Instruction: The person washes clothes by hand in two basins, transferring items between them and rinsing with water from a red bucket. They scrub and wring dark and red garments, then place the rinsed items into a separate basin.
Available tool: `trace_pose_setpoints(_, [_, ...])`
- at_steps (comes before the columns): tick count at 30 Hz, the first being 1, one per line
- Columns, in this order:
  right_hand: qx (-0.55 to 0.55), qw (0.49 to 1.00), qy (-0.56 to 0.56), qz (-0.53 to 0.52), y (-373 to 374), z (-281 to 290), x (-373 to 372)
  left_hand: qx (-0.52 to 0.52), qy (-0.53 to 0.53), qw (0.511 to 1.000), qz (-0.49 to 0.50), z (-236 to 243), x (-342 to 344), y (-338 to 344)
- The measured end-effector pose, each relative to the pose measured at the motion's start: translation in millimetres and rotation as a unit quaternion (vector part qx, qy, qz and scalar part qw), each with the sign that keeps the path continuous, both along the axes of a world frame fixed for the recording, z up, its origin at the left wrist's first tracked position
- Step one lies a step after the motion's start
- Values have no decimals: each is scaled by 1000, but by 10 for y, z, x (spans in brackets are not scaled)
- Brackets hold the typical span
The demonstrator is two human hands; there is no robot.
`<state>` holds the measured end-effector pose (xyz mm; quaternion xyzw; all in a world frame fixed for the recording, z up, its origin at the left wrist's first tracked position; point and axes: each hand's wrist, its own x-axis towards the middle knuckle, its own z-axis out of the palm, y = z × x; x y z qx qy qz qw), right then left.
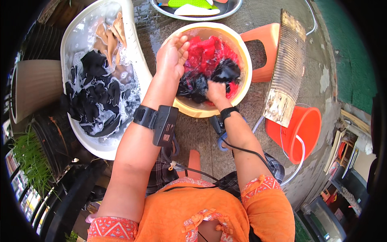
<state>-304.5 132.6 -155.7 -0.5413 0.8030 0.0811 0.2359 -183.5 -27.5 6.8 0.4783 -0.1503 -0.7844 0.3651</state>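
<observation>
A round yellow basin (246,60) holds water with red cloth (205,48) and black cloth (226,71) soaking in it. My right hand (217,92) is down in the basin's near side, closed on the black cloth, with its fingertips hidden. Over the basin's left rim my left hand (171,54) is raised, palm turned toward the basin, fingers loosely bent and apart, holding nothing. Left of it stands a white tub (139,60) of soapy water, with black garments (96,97) and a tan garment (111,38) in it.
A ridged wooden washboard (288,60) leans by an orange stool (260,46) on the right. Below it lies a tilted red bucket (308,133) with a white hose (301,157). A metal basin (197,19) with coloured items is at the far edge. Potted grass (32,157) is at left.
</observation>
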Motion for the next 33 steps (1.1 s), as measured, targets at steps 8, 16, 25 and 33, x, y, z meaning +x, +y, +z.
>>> trace_pose_setpoints(8, [-368, 872, -228, -227, -105, 720, 16, -65, -166, 976, -121, -514, -221, 440])
trace_pose_setpoints(16, [-489, 792, -336, -146, -90, 1615, 614, 114, 120, 972, -166, -675, -195, 495])
trace_pose_setpoints(25, [-453, 828, -199, -263, -396, 840, -25, -25, -153, 977, -145, -591, -280, 589])
trace_pose_setpoints(33, [-411, 895, -87, -149, -177, 230, -598, -9, -151, 976, -156, -748, -210, 466])
